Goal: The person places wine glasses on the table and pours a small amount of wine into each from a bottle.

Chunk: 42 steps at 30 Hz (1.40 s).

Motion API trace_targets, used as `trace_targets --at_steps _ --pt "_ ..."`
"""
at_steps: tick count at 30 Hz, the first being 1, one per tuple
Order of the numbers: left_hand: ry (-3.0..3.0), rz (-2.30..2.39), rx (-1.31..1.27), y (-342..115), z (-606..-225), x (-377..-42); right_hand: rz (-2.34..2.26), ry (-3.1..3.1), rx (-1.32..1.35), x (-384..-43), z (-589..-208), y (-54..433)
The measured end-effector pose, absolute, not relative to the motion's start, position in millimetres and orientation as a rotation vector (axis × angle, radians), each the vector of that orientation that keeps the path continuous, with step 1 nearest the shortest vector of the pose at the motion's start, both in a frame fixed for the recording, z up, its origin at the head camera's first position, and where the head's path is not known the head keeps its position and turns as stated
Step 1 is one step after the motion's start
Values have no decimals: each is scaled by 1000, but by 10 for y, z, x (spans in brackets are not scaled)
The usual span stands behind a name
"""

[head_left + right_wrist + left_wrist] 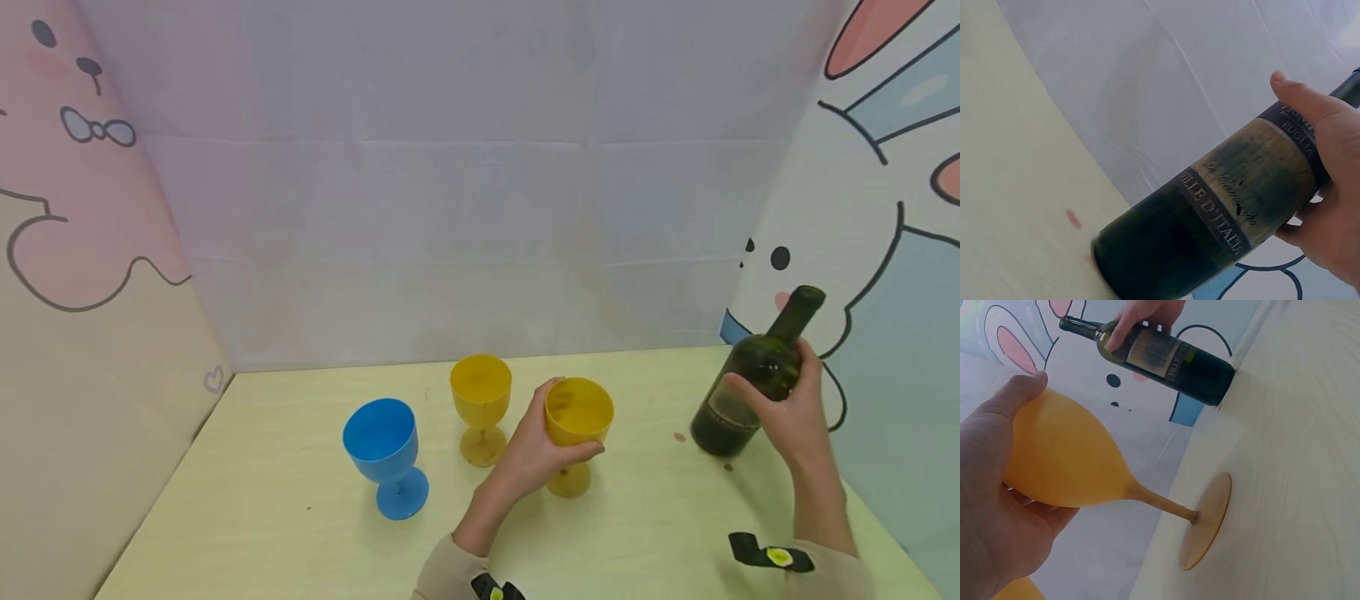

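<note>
My left hand (pixel 534 450) grips a yellow goblet (pixel 579 417) round its bowl, thumb on the near side and fingers behind. In the left wrist view the goblet's stem and round foot (pixel 1207 522) show, the foot at the tabletop; whether it touches is unclear. Over at the right, my right hand (pixel 795 408) holds a dark green wine bottle (pixel 738 400) by its upper body. The bottle leans, neck up and to the right, its base at or just above the table. Its label (pixel 1241 181) shows in the right wrist view.
Left of the held goblet stands a second yellow goblet (pixel 482 400). A blue goblet (pixel 384 446) is upright farther left. Small reddish-brown marks (pixel 679 437) lie on the pale wooden table (pixel 247 517) near the bottle. White sheeting and cartoon-printed panels (pixel 892 333) enclose the table.
</note>
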<state>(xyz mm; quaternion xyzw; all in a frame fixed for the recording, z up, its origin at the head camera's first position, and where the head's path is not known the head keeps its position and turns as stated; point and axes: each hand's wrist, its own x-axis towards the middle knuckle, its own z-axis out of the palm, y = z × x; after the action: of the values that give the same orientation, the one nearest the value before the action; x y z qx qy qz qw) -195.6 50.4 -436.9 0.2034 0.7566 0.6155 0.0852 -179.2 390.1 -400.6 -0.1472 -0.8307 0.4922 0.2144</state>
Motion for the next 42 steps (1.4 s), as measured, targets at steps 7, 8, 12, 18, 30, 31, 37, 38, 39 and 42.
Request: trace_targets --at_steps 7,8,12,18,30,31,37,38,39,42 --pt "2221 1860 615 504 -4357 -1956 1430 -2163 -516 -1868 -4114 3877" --pt "2218 1864 613 504 -4358 -1955 1435 -2145 -526 -1879 -4121 3871" --pt "2223 1866 611 501 -4357 -1954 1450 -2073 -546 -1911 -4128 3842" --pt "2226 1861 616 515 -4354 -1955 1432 -2002 -527 -1919 -4129 3822" --pt "2214 1865 612 507 -4360 -1945 1427 -2008 -528 -1907 -4112 3797" --pt "2218 1863 614 507 -4361 -1943 1425 -2013 -528 -1902 -4103 3793" --pt "2236 1861 624 501 -4358 -1944 1392 -2005 -433 -1877 -4013 3756" --pt "2234 1863 625 501 -4357 -1945 1386 -2004 -406 -1870 -3994 3746" --pt "2231 1864 625 502 -4356 -1946 1376 -2007 -385 -1861 -3972 3736" --pt "2224 1866 623 507 -4354 -1947 1336 -2034 -335 -1824 -3908 3695"
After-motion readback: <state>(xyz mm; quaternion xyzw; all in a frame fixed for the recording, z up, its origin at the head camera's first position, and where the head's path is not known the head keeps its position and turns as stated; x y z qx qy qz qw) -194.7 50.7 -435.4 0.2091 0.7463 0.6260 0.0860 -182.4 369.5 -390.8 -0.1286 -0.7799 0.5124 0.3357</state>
